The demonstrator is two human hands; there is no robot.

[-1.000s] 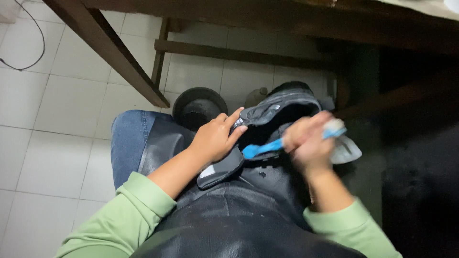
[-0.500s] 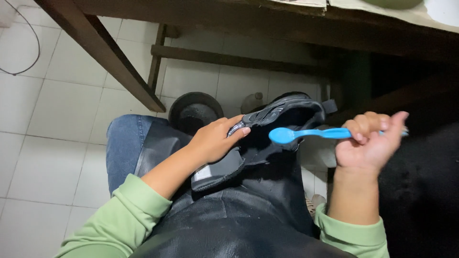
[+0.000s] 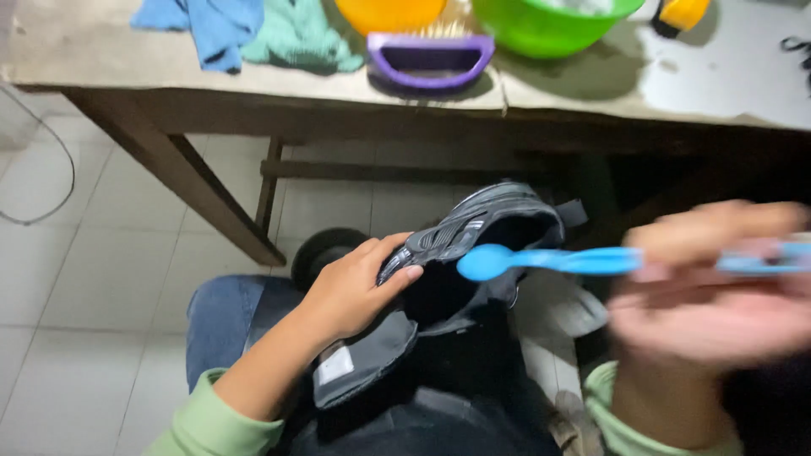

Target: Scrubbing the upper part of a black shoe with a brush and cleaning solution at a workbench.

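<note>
The left hand (image 3: 351, 291) grips a dark shoe (image 3: 456, 253) on the person's lap, with its fingers closed over the shoe's upper edge. The right hand (image 3: 718, 291) is blurred on the right; it is closed around a blue brush (image 3: 549, 260), whose head points left, just above the shoe's opening. On the far table (image 3: 659, 84) are cloths (image 3: 253, 29), a purple brush (image 3: 431, 59) and a green bowl (image 3: 549, 25).

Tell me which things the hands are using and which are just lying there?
In use: left hand holds the dark shoe; right hand, blurred, holds the blue toothbrush.

Lying about on the table: blue cloth, green cloth, purple brush, orange bowl, green bowl.
</note>
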